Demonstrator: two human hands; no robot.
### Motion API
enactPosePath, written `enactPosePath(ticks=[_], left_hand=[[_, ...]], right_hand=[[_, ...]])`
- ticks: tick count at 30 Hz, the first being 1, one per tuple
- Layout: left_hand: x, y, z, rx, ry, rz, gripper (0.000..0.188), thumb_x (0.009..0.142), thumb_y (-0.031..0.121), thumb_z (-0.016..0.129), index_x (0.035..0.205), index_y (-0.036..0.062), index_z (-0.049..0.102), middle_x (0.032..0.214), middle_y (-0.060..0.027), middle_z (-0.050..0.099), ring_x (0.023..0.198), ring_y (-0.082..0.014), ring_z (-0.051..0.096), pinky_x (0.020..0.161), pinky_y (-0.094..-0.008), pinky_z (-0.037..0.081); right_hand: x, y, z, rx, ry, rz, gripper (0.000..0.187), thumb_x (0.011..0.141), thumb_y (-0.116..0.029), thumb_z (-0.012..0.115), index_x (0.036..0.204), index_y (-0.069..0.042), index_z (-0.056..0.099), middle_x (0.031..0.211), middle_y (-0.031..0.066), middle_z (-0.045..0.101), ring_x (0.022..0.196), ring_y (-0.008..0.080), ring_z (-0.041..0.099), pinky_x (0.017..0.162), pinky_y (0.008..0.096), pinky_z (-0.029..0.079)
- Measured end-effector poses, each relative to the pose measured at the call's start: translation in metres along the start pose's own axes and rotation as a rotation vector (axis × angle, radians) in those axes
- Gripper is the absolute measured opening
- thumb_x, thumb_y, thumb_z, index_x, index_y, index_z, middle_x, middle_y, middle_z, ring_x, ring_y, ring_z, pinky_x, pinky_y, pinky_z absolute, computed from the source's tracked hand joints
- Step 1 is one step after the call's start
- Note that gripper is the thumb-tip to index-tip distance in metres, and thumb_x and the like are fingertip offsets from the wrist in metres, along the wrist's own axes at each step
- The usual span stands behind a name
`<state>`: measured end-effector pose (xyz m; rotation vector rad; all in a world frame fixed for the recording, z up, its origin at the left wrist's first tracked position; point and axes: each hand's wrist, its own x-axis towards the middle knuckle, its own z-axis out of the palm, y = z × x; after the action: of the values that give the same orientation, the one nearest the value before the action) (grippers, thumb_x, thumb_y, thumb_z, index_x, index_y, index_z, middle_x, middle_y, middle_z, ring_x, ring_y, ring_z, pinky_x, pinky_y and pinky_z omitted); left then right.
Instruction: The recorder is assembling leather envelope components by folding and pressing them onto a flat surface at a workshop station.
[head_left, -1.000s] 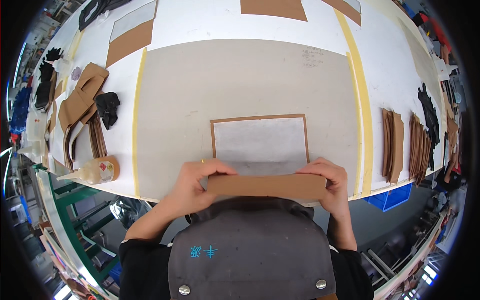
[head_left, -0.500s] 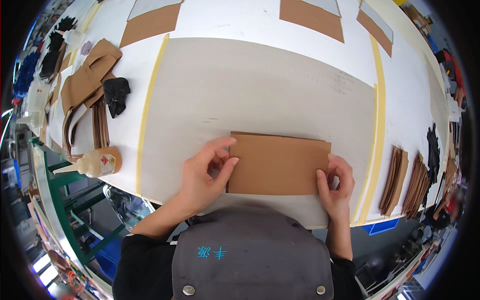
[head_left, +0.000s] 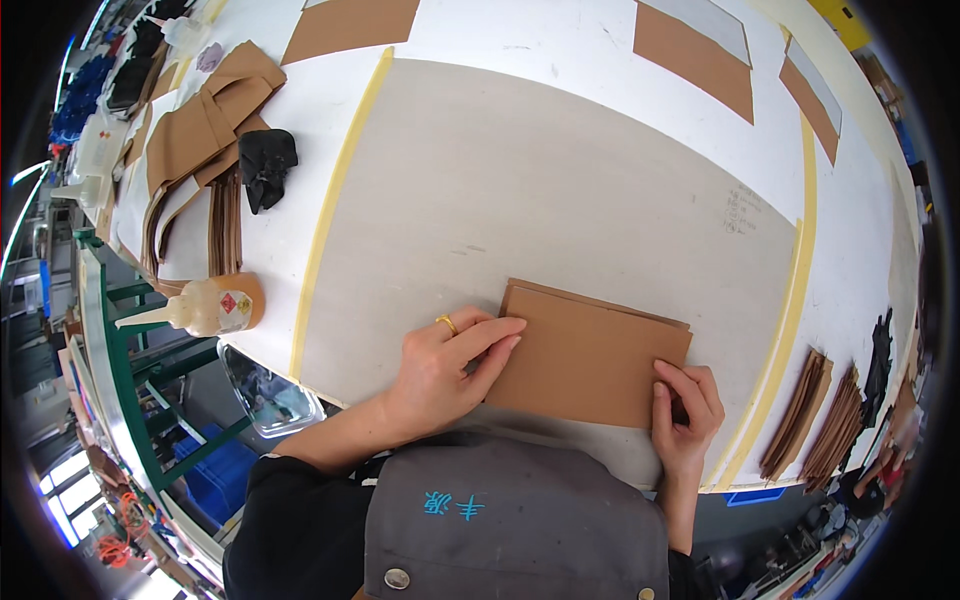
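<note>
A flat brown leather-like panel (head_left: 595,365) lies on the grey mat near the table's front edge. A second brown layer (head_left: 535,287) shows beneath it along its far side, slightly out of line. At the panel's left edge, the thumb and forefinger of my left hand (head_left: 445,365) pinch it; a ring is on one finger. My right hand (head_left: 690,410) grips the right edge between thumb and curled fingers.
An orange glue-type squeeze bottle (head_left: 225,305) lies at the left table edge. Beyond it are a crumpled black cloth (head_left: 267,168) and stacked brown pieces (head_left: 195,130). Brown strips (head_left: 800,415) stand at right; brown-and-white panels (head_left: 695,50) lie at the far side.
The whole view has shifted and tilted. My left thumb and forefinger have come closer together at the panel's left edge. My right fingers now lie over the right edge.
</note>
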<state>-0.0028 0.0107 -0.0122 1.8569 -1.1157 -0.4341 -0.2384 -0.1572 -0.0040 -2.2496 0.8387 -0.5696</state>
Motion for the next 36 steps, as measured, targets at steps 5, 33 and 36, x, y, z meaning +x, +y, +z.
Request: enactPosePath(ticks=[5,33,36], left_hand=[[0.002,0.007,-0.003,0.005,-0.048,-0.056,0.020,0.085,-0.006,0.072,0.104,0.0020,0.074,0.084,-0.0092,0.069,0.067,-0.0154,0.067,0.058,-0.0248,0.053],[0.002,0.006,0.004,0.084,0.019,-0.047,0.016,0.085,-0.002,0.075,0.100,0.0040,0.075,0.082,-0.0072,0.067,0.054,-0.0120,0.057,0.048,-0.0249,0.046],[-0.002,0.005,0.005,0.187,0.003,0.004,0.021,0.082,-0.005,0.074,0.100,0.0046,0.076,0.100,-0.0078,0.068,0.065,-0.0123,0.059,0.054,-0.0243,0.047]], right_hand=[[0.002,-0.005,-0.003,0.004,-0.023,0.059,0.025,0.082,0.010,0.069,0.104,-0.002,0.075,0.085,0.0081,0.063,0.066,0.0150,0.060,0.054,0.0250,0.048],[0.000,-0.003,-0.001,-0.017,0.013,0.068,0.023,0.077,0.002,0.076,0.099,-0.007,0.077,0.101,0.0087,0.065,0.067,0.0176,0.058,0.055,0.0301,0.049],[0.007,-0.004,-0.004,-0.224,0.044,-0.135,0.028,0.070,-0.003,0.080,0.097,-0.011,0.078,0.121,0.0063,0.067,0.090,0.0274,0.060,0.066,0.0347,0.051]])
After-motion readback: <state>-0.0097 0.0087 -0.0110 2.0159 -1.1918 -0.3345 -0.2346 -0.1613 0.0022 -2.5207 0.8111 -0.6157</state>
